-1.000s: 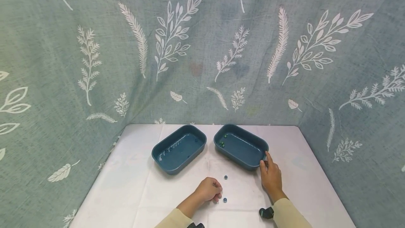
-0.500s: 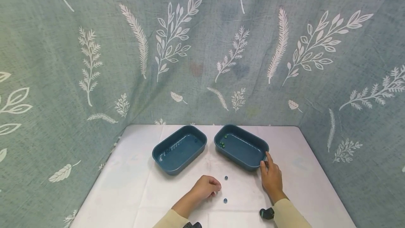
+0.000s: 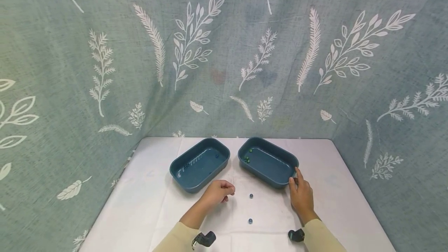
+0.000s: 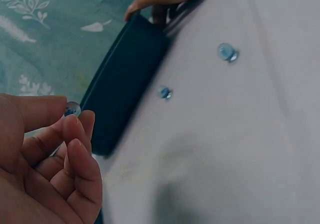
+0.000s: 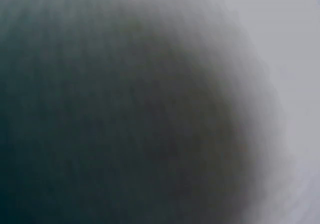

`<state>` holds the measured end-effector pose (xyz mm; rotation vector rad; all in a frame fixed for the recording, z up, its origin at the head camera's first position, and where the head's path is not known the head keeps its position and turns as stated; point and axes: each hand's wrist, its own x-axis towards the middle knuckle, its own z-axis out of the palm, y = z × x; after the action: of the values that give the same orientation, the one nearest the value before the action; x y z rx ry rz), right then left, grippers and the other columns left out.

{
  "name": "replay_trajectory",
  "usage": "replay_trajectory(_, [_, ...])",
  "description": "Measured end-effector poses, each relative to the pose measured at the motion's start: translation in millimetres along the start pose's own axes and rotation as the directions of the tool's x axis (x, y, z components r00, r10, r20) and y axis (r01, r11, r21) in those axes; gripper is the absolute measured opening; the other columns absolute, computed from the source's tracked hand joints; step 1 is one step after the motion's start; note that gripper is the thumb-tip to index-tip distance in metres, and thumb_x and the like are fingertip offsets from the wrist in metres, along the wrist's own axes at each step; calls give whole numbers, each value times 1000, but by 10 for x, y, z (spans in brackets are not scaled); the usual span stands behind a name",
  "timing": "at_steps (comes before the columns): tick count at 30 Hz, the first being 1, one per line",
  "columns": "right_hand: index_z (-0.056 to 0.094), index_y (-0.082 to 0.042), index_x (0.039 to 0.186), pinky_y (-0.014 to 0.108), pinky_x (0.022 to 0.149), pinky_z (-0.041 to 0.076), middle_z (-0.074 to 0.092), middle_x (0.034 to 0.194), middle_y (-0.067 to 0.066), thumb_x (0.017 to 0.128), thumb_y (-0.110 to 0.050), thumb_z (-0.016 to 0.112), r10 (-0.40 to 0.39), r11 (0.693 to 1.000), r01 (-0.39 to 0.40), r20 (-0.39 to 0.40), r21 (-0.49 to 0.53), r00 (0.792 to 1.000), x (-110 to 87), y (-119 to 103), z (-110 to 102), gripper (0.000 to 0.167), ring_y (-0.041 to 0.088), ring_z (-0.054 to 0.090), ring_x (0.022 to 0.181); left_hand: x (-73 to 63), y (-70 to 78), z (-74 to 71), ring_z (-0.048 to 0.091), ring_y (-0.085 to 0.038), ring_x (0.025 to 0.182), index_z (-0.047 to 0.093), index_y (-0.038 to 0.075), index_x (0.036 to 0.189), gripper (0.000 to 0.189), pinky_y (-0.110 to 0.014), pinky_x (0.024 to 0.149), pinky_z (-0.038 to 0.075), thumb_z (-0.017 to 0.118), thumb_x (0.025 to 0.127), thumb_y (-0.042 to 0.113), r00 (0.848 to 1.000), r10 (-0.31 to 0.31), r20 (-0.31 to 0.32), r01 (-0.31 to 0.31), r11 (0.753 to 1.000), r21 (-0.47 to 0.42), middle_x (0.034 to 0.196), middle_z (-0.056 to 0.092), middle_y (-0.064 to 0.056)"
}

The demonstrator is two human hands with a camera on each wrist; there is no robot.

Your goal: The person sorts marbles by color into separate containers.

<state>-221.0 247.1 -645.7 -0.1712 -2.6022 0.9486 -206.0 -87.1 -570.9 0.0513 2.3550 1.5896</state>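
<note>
My left hand (image 3: 217, 192) is above the cloth, just in front of the left blue tray (image 3: 190, 189). In the left wrist view, its thumb and fingertips pinch a clear marble with blue inside (image 4: 72, 108). At the near right corner of the right blue tray (image 3: 260, 174), my right hand (image 3: 301, 197) holds the rim with thumb and forefinger. Two blue marbles lie on the white cloth between the hands, a farther marble (image 3: 251, 196) and a nearer marble (image 3: 250, 221). The right wrist view is a dark blur with no hand discernible.
Several green marbles (image 3: 246, 160) lie at the left end of the right tray. A few dark blue marbles (image 3: 217, 156) are inside the left tray. Patterned green fabric (image 3: 224, 69) hangs behind and along both sides of the white-covered table (image 3: 140, 213).
My left hand has lifted off the cloth with the marble, moving left and away from me toward the left tray. My right hand stays at the right tray's corner.
</note>
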Motion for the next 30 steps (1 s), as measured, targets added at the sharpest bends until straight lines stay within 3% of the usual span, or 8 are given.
replay_trajectory(10, [29,-16,153,60,100,34,61,123,21,105,-42,38,-2,1000,2,12,-4,1000,14,15,3,56,43,50,118,121,86,-353,56,-14,60,71,2,97,18,-27,56,49,64,95,18,997,58,-45,-60,997,-44,84,69,-3])
replay_trajectory(16, [29,-16,153,61,100,34,60,124,21,105,-43,37,14,1000,-14,10,-10,1000,10,2,12,57,43,49,118,221,127,-532,57,-15,63,72,6,95,18,-26,57,49,65,95,22,994,40,-101,-45,998,-53,86,69,-5])
replay_trajectory(23, [29,-16,154,61,100,33,60,124,22,105,-43,36,29,1000,-29,13,-7,999,-2,-11,21,56,43,49,119,388,67,-738,59,-16,64,70,-1,106,29,-28,60,52,65,96,25,989,10,-145,-16,999,-41,93,70,-12])
replay_trajectory(30, [28,-17,154,60,100,34,61,124,21,105,-45,35,29,1000,-29,23,-13,999,3,-2,16,57,42,49,119,527,-38,-902,61,-16,66,69,1,109,29,-28,60,52,64,96,26,987,-25,-161,18,999,-45,90,70,-4])
